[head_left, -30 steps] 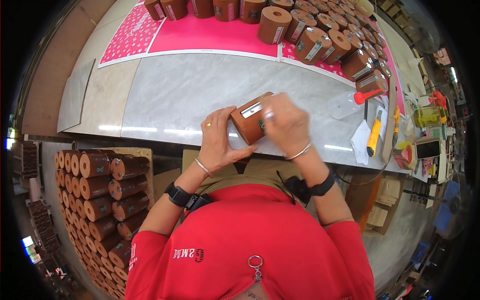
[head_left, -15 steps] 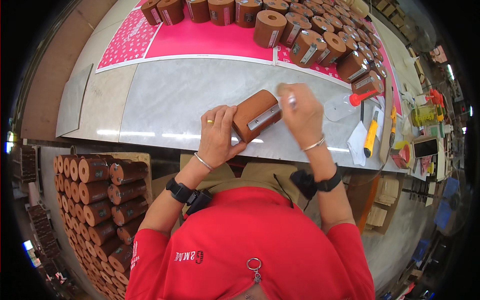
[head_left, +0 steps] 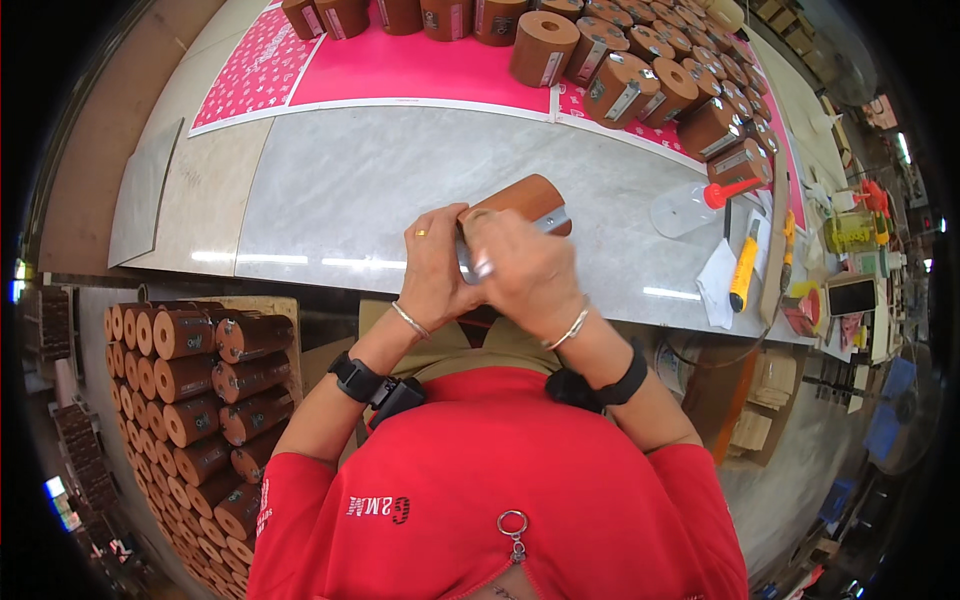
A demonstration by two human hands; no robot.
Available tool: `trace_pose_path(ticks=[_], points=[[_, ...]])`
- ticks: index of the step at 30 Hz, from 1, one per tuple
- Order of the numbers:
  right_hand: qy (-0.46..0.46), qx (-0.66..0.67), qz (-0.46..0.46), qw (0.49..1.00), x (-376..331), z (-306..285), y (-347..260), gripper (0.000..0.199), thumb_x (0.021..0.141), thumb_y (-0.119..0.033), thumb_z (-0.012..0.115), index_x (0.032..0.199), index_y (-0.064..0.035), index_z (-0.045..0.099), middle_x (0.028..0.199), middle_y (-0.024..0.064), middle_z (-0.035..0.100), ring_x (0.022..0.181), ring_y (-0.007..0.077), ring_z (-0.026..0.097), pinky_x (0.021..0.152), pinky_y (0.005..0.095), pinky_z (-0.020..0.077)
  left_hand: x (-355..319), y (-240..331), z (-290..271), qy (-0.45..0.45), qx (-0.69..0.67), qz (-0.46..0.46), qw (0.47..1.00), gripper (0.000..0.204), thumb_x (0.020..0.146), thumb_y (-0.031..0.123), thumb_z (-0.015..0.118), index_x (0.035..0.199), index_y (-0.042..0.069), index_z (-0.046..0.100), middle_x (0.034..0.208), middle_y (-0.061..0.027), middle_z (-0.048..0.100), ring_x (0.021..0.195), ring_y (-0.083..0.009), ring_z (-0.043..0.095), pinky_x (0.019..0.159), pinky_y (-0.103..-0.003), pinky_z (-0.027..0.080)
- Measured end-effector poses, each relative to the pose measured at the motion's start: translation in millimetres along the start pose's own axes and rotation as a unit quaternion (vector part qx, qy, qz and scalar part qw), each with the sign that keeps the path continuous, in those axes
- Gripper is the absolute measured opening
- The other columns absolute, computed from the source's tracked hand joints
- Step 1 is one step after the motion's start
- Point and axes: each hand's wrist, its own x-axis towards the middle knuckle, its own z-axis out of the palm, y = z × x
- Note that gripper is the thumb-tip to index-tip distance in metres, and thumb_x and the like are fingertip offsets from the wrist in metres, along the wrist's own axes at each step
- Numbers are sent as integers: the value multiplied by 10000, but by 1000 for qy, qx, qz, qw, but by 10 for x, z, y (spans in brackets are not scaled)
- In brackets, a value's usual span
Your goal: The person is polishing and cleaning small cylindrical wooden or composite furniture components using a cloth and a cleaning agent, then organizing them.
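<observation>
A brown cylinder (head_left: 522, 198) lies tilted over the grey tabletop, its far end pointing up and right. Along its side runs a silver metal strip (head_left: 552, 219) with screw heads. My left hand (head_left: 433, 262) is closed around the near end of the cylinder, steadying it. Over the near part of the strip, my right hand (head_left: 527, 268) is curled and smeared by motion. A small shiny metal piece (head_left: 482, 268) shows at its fingers; what it is cannot be made out. Both hands hide the cylinder's near end.
Several brown cylinders (head_left: 545, 48) stand on a pink sheet (head_left: 430, 80) at the back. Toward the right lie a clear bottle with a red nozzle (head_left: 683, 212) and a yellow cutter knife (head_left: 743, 268). More cylinders (head_left: 186, 334) are stacked at lower left.
My right hand has moved left and nearer, from the cylinder's far end to the near part of its strip. My left hand still holds the cylinder.
</observation>
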Motion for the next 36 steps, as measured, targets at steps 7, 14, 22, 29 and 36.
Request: trace_pose_path(ticks=[7, 14, 22, 29, 36], points=[[41, -32, 32, 998, -2, -101, 275, 84, 826, -75, 551, 885, -77, 610, 751, 115, 571, 624, 304, 594, 512, 381, 478, 70, 22, 16, -23, 71, 94, 993, 895, 515, 228, 841, 1269, -3, 418, 1188, -178, 520, 1074, -358, 479, 950, -457, 329], [68, -66, 77, 992, -33, -257, 542, 37, 785, -98, 580, 816, -84, 564, 735, 76, 541, 584, 264, 577, 467, 366, 461, 24, 85, -31, -23, 54, 19, 998, 888, 581, 328, 822, 1288, -18, 410, 1194, -193, 510, 1094, -368, 472, 982, -451, 305], [-31, -63, 32, 997, -53, -181, 78, 67, 819, -78, 571, 880, -67, 595, 782, 100, 584, 631, 308, 591, 526, 388, 483, 68, 63, -30, -5, 101, 82, 992, 954, 497, 261, 855, 1290, -25, 408, 1210, -184, 481, 1133, -366, 457, 980, -485, 318], [9, -89, 88, 992, -33, -181, 311, 113, 800, -83, 581, 912, -90, 597, 772, 90, 554, 630, 296, 590, 517, 371, 479, -37, -39, 93, 29, 116, 128, 985, 989, 550, 225, 876, 1351, -9, 347, 1270, -181, 463, 1157, -358, 463, 974, -465, 342], [22, -61, 103, 993, -69, -252, 329, 176, 775, -72, 609, 950, -78, 603, 802, 96, 572, 643, 291, 599, 521, 359, 482, -71, 50, -68, -19, 81, 107, 991, 963, 592, 327, 835, 1353, -3, 344, 1249, -178, 459, 1120, -349, 462, 991, -481, 312]])
